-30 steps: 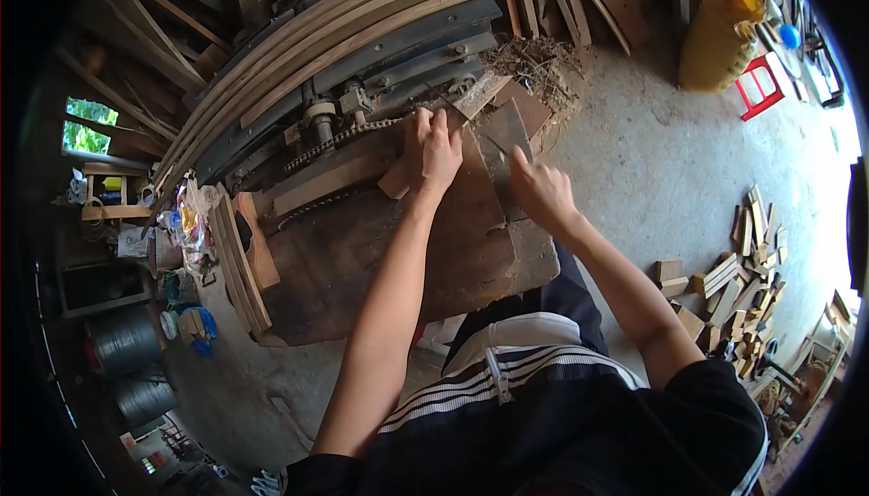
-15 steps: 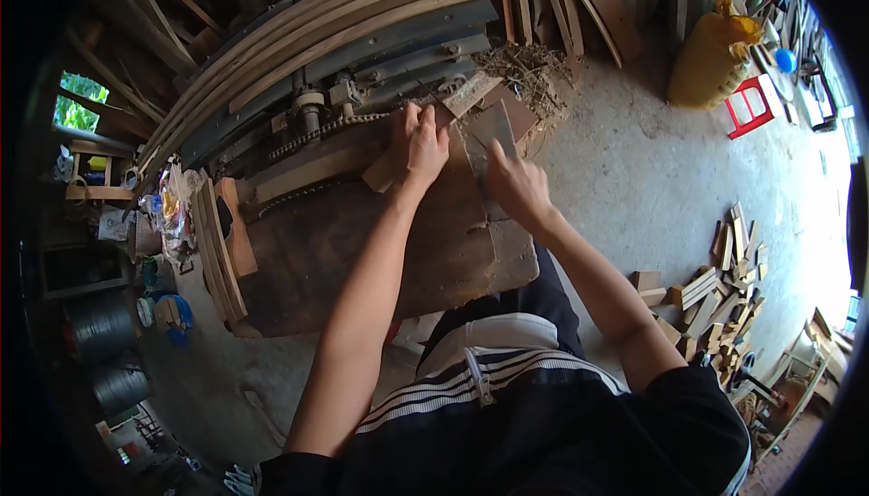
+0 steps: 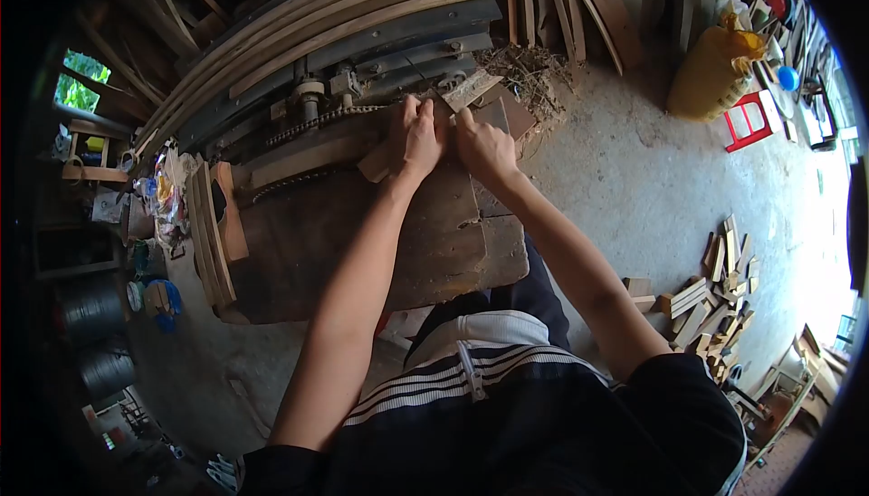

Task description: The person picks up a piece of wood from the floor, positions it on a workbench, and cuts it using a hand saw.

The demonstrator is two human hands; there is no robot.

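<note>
My left hand [image 3: 418,140] is closed on a brown piece of wood [image 3: 375,163] at the far side of the dark worktable [image 3: 362,238]. Close on its right, my right hand [image 3: 487,147] is closed in a fist. It grips a thin, dark rod-like tool [image 3: 420,74], which points up and left past the wood; its exact kind is unclear. The fingers hide most of the tool and the part of the wood it meets. A light wood block [image 3: 471,90] lies just beyond both hands, with a flat grey-brown piece [image 3: 493,114] beside the right one.
A chain [image 3: 326,123] and metal machine parts lie beyond the table, below long wooden strips [image 3: 362,21]. Shavings [image 3: 534,75] are heaped at the far right corner. Offcuts [image 3: 706,301], a red stool [image 3: 749,122] and a yellow sack [image 3: 711,75] stand on the floor to the right.
My right hand has moved left and slightly away from me, close to my left hand, with the thin tool sliding along. My left hand has stayed on the wood.
</note>
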